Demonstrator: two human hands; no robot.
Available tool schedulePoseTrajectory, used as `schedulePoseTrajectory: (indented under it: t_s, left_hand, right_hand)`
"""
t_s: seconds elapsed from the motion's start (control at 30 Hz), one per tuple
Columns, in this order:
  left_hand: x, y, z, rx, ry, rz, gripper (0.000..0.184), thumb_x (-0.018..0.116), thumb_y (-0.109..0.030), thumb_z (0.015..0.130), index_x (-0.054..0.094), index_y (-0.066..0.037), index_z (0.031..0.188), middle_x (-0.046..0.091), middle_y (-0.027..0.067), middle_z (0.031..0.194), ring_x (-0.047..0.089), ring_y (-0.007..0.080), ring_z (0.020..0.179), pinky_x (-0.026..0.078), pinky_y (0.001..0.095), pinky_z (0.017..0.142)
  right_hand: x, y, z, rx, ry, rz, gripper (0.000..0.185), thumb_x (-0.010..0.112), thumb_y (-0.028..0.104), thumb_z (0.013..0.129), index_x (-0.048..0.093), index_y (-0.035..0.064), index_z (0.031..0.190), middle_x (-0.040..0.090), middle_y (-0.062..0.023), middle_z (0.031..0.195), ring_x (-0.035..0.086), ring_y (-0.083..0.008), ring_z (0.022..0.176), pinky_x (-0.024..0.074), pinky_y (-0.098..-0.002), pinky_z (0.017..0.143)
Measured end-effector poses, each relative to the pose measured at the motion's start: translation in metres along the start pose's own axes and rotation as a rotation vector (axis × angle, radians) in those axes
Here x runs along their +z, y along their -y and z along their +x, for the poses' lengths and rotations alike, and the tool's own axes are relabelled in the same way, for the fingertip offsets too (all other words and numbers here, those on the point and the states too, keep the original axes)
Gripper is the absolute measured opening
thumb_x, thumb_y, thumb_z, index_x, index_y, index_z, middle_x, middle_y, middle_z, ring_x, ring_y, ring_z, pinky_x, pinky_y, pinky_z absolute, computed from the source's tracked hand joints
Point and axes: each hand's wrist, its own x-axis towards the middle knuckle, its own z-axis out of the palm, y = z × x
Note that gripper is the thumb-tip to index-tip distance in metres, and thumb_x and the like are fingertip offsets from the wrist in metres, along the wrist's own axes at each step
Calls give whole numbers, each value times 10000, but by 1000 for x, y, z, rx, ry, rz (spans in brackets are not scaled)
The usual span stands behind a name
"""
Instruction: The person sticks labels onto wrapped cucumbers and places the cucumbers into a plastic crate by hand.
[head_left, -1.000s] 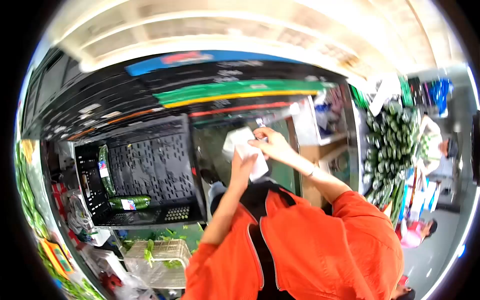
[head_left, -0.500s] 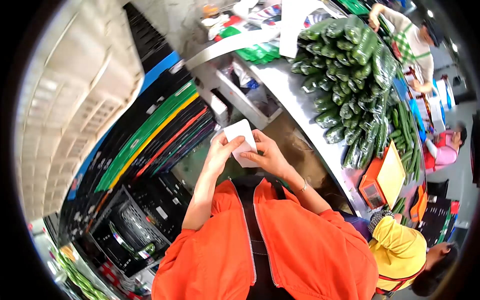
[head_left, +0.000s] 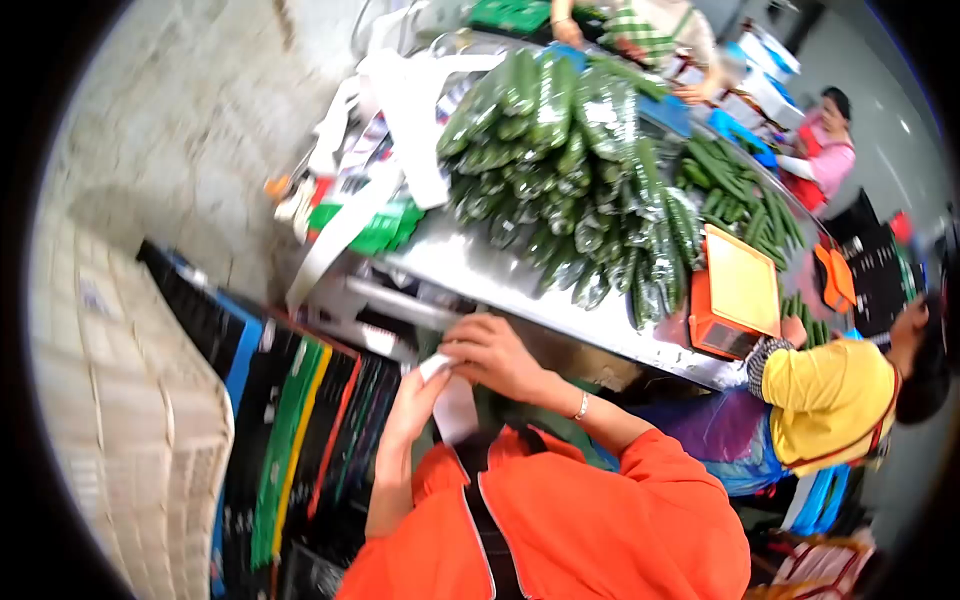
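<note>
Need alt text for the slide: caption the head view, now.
Both hands hold white paper near a metal table piled with wrapped cucumbers.

At your 10 to 11 o'clock spreads a stained, pale grey concrete surface (head_left: 190,130), wall or floor you cannot tell. A shiny metal tabletop (head_left: 450,255) slants from your 11 o'clock toward 4, throwing back white glare. Toward your 2 o'clock, smooth grey floor (head_left: 875,115) catches small, bright streaks of light.

An orange-red jacket (head_left: 590,510) with pale zipper edging, dark clothing beneath, and a silvery bracelet (head_left: 582,405) on the right wrist.
</note>
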Motion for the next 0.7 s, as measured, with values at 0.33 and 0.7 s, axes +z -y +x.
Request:
schedulePoseTrajectory:
  t_s: [0.33,0.7]
  left_hand:
    - [-1,-21,7,35,393,362,223,438,-50,841,565,8,1016,571,12,828,485,63,773,406,216,683]
    - [64,2,66,-345,349,-235,283,502,-208,882,555,16,1048,611,40,795,588,114,770,461,228,706]
  right_hand:
    - [-16,4,-18,87,141,0,203,622,122,693,639,79,890,617,-21,856,519,-229,812,450,-318,706]
    - [-76,-61,-29,338,270,204,166,543,159,790,639,29,825,623,-101,763,575,-306,690,455,-359,634]
